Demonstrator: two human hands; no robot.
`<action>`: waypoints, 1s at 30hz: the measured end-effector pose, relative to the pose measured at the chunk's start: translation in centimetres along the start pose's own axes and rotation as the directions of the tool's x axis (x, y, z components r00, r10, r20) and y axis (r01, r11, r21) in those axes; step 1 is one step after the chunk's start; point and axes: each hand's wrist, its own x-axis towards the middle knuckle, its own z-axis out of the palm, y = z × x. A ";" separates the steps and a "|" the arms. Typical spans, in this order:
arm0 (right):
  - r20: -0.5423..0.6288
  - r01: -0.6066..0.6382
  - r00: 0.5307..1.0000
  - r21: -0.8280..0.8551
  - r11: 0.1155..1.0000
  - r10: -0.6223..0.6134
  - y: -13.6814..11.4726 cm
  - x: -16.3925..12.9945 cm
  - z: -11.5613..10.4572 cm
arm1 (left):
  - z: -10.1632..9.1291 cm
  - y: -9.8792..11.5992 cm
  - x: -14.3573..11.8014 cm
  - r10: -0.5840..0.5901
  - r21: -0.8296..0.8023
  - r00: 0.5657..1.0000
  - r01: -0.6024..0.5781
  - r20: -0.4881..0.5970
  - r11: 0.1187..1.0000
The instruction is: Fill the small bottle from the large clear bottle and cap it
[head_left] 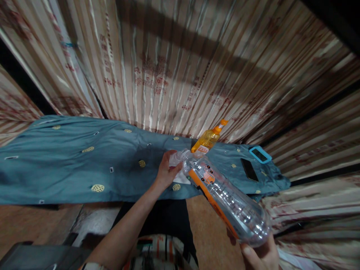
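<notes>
Hands are sharing one clear plastic bottle with an orange label [225, 195], which is lying tilted across the view, neck toward 11 o'clock and base toward 5 o'clock. The right hand [260, 257] is cupping the base from below, so the weight is resting on it. The left hand [167, 172] is closing its fingers around the neck end, probably steadying the cap. Behind the neck, at 1 o'clock, an orange squeeze bottle [208, 139] is standing on the blue-grey patterned cloth [70, 168] beside a dark phone [249, 169].
</notes>
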 end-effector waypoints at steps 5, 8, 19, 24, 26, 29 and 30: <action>0.011 0.000 1.000 -0.007 1.000 0.000 0.3 0.1 -0.3 | 0.1 0.0 -0.1 -0.007 -0.015 1.000 0.007 0.001 1.000; 0.001 0.026 1.000 -0.058 0.998 -0.026 0.3 0.1 -0.3 | 0.1 0.1 0.0 -0.013 -0.017 1.000 0.013 -0.004 1.000; -0.010 -0.006 1.000 -0.013 1.000 0.006 -0.2 -0.2 0.3 | 0.2 0.6 0.0 -0.037 -0.021 0.999 0.037 -0.006 0.999; -0.006 -0.035 0.999 0.063 0.997 0.036 -0.6 -0.2 0.6 | 0.1 0.6 0.0 -0.039 -0.012 0.999 0.039 -0.012 0.999; 0.005 -0.027 1.000 0.061 0.998 0.027 -0.6 -0.2 0.5 | 0.2 0.5 0.1 -0.043 -0.017 0.999 0.043 -0.015 0.999; 0.026 -0.002 1.000 0.039 0.999 0.001 -0.3 0.0 0.1 | 0.2 0.4 0.1 -0.047 -0.023 0.999 0.047 -0.018 0.999; 0.028 0.008 1.000 0.030 1.000 -0.009 -0.2 0.0 0.0 | 0.3 0.4 0.1 -0.046 -0.023 0.999 0.046 -0.020 0.999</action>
